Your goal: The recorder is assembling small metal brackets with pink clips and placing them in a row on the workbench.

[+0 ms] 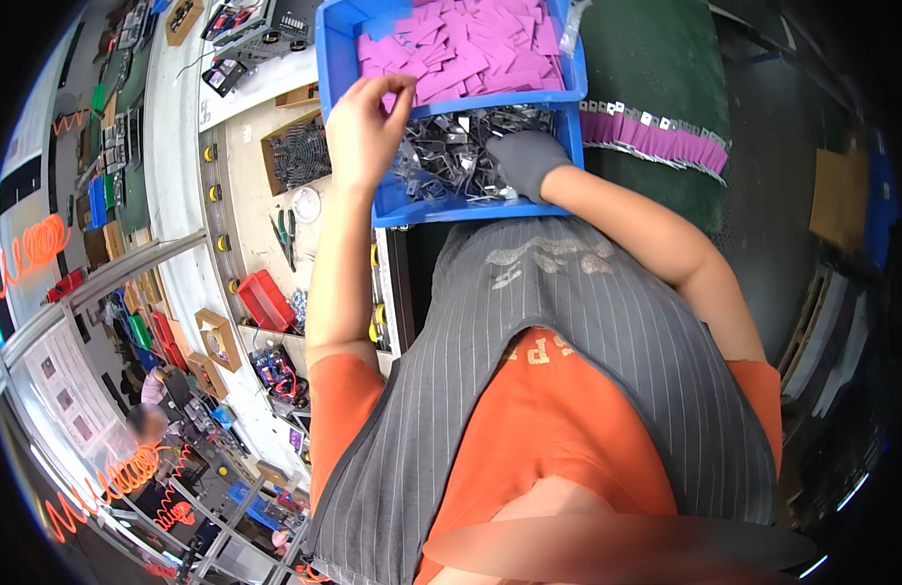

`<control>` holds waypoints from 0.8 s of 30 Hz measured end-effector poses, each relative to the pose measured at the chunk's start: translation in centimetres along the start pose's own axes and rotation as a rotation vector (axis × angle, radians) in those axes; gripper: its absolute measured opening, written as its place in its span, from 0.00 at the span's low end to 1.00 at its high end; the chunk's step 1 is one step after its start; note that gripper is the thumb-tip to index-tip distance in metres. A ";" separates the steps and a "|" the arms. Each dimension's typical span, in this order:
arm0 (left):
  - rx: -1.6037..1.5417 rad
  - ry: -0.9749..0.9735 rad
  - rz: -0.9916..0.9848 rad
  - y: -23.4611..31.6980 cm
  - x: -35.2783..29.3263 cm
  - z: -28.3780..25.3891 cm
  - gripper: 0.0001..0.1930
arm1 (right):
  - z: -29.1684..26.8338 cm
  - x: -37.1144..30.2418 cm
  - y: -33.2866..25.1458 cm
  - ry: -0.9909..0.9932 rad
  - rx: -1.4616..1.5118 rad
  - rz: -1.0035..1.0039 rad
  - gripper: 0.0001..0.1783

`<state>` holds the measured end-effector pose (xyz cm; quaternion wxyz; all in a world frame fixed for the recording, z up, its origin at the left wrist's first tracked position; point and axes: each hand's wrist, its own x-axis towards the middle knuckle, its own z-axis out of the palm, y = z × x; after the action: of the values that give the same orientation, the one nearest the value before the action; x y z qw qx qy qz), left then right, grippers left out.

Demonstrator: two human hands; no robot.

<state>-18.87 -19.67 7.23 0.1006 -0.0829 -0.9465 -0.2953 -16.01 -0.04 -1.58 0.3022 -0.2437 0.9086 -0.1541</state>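
Note:
My bare left hand (365, 129) hangs over the near left corner of a blue bin (338, 60) filled with flat pink pieces (480, 49). Its fingers are bent and closed toward the thumb; whatever they may hold does not show. My right hand (525, 164), in a dark grey glove, reaches into a nearer blue bin (451, 211) of small bent metal parts (455, 146). The right fingertips are hidden down among the metal parts.
On the green surface (656, 58) to the right lies a long row of pink pieces with metal ends (656, 138). Left of my arm are green-handled pliers (287, 239), a red bin (266, 300) and a box of dark parts (297, 156). Another person (151, 414) is farther left.

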 end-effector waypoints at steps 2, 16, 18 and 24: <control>0.150 -0.053 0.070 -2.4 2.3 0.8 0.09 | -0.4 -1.2 0.2 0.074 0.050 -0.035 0.12; -0.458 -0.269 -0.295 -3.7 5.3 0.4 0.16 | -2.6 -9.0 4.0 -0.189 1.298 0.008 0.14; -0.567 -0.321 -0.395 -1.5 3.6 -0.9 0.13 | -2.6 -9.6 4.3 -0.245 1.359 0.016 0.13; -0.497 -0.366 -0.154 2.5 -2.4 -0.3 0.14 | -6.7 -13.0 2.7 0.096 1.621 -0.205 0.13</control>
<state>-15.98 -18.04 8.27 -0.1174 -0.0850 -0.8513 -0.5042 -12.11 10.10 8.59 0.3297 -0.0244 0.5000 -0.8004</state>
